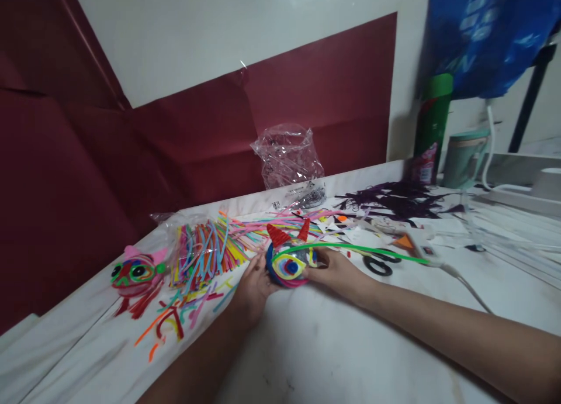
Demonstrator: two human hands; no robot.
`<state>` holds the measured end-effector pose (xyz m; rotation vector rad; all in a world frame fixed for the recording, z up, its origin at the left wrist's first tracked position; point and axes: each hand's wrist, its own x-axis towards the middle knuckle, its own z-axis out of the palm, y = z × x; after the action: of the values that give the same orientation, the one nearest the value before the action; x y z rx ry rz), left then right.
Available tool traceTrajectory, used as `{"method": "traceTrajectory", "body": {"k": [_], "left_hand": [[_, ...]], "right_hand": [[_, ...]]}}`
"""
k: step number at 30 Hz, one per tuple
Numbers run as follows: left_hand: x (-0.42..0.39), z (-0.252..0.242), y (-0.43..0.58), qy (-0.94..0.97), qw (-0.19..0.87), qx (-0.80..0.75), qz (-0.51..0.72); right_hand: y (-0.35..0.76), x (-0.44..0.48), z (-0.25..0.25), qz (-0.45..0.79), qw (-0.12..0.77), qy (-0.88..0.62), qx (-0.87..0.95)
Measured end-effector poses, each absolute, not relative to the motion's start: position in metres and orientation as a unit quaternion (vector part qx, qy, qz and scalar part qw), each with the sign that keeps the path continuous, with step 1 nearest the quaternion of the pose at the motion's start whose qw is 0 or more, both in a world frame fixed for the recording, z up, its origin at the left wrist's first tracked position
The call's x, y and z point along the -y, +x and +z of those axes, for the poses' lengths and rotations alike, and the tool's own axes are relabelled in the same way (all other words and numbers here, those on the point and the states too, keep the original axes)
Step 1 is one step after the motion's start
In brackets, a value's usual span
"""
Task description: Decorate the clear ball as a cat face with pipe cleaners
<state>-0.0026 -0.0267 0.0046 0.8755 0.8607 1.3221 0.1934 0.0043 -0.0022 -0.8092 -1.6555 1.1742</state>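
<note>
Between my two hands stands a round craft creature (291,268) with two red horns, a blue edge and a large eye ringed in blue, white and yellow. My left hand (254,284) cups its left side, the fingers partly hidden behind it. My right hand (335,270) grips its right side, thumb at the front near the eye. A long green pipe cleaner (350,248) curves from beside the eye out to the right, passing over my right hand. Right of that hand lie black-handled scissors (377,265).
A finished-looking red creature with pink ears (137,272) sits at the left. Colourful pipe cleaners (205,252) and cut pieces (175,319) lie nearby. Behind are a clear plastic bag (289,158) and purple strips (394,199). A white cable (467,290), green can (433,129) and mug (464,158) are right.
</note>
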Motion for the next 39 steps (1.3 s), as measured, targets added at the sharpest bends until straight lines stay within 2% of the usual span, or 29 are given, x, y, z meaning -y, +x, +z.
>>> {"method": "traceTrajectory", "body": {"k": [7, 17, 25, 39], "left_hand": [[0.031, 0.009, 0.003, 0.391, 0.593, -0.409, 0.574], [0.031, 0.005, 0.004, 0.403, 0.571, -0.430, 0.572], [0.030, 0.008, 0.003, 0.447, 0.449, -0.503, 0.588], [0.023, 0.001, 0.003, 0.427, 0.485, -0.441, 0.623]], "right_hand": [[0.194, -0.003, -0.003, 0.463, 0.438, -0.367, 0.678], [0.191, 0.004, -0.001, 0.468, 0.444, -0.324, 0.692], [0.191, 0.000, -0.003, 0.460, 0.452, -0.374, 0.667], [0.193, 0.000, -0.001, 0.446, 0.463, -0.389, 0.660]]}}
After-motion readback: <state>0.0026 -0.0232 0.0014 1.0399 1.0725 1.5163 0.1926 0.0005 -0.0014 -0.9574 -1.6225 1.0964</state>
